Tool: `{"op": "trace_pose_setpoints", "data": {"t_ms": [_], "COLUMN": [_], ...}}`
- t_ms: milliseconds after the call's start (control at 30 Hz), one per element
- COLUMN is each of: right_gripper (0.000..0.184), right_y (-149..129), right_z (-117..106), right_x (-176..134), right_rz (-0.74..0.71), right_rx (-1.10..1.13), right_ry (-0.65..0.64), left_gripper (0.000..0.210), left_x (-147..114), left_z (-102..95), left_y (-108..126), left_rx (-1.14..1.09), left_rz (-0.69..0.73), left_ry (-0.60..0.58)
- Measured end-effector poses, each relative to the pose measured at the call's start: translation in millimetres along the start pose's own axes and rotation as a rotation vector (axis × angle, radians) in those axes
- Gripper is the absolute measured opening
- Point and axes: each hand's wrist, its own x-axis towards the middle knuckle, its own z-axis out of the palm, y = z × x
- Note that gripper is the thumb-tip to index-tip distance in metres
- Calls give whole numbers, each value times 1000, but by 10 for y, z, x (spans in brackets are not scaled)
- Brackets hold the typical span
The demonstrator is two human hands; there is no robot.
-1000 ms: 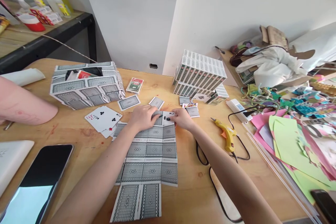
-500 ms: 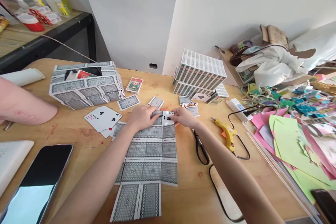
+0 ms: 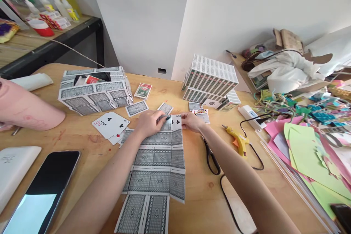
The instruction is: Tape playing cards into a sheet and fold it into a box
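Observation:
A sheet of playing cards (image 3: pixel 161 157), patterned grey backs up, lies joined in rows in front of me. Its right-hand column tilts up along a crease. At the far end, a face-up clubs card (image 3: pixel 177 121) forms the corner of that column. My right hand (image 3: pixel 190 121) is closed on the outer edge of this card, fingertips partly hidden behind it. My left hand (image 3: pixel 150 122) is closed at the sheet's far end, its thumb pressed on the backs beside the crease; its other fingers are mostly hidden.
A box built of cards (image 3: pixel 95 95) stands far left, near a card pack (image 3: pixel 143 90). Stacked card packs (image 3: pixel 210 76) stand at the back. Scissors (image 3: pixel 212 159), a yellow glue gun (image 3: pixel 237 139) and its cable lie right. A phone (image 3: pixel 44 190) and pink bottle (image 3: pixel 30 106) are left.
The sheet's right column has tilted upward from lying nearly flat. My right hand has shifted slightly right, to the outer edge of the clubs card; the left stays on the sheet.

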Motion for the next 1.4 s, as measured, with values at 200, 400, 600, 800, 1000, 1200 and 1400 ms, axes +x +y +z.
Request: {"op": "trace_pose_setpoints", "data": {"t_ms": [200, 400, 600, 800, 1000, 1200, 1400], "right_gripper": [29, 29, 29, 34, 31, 34, 28], "right_y": [32, 23, -23, -33, -31, 26, 46], "right_z": [32, 88, 227, 298, 324, 348, 392], "right_x": [87, 80, 38, -34, -53, -24, -14], "right_rz": [75, 97, 101, 95, 116, 44, -20], "right_rx": [84, 141, 157, 161, 91, -120, -316], "right_ry": [-147, -131, -80, -18, 78, 233, 309], "left_gripper": [27, 28, 26, 25, 19, 28, 24], "left_x": [-1, 1, 1, 13, 35, 25, 48], "left_z": [10, 19, 28, 24, 36, 37, 48], "left_y": [-12, 2, 5, 17, 7, 8, 29], "left_rx": [-43, -12, -13, -2, 50, -4, 6], "left_rz": [-12, -4, -17, 5, 1, 0, -2], "left_ry": [-5, -8, 11, -8, -64, -40, -65]}}
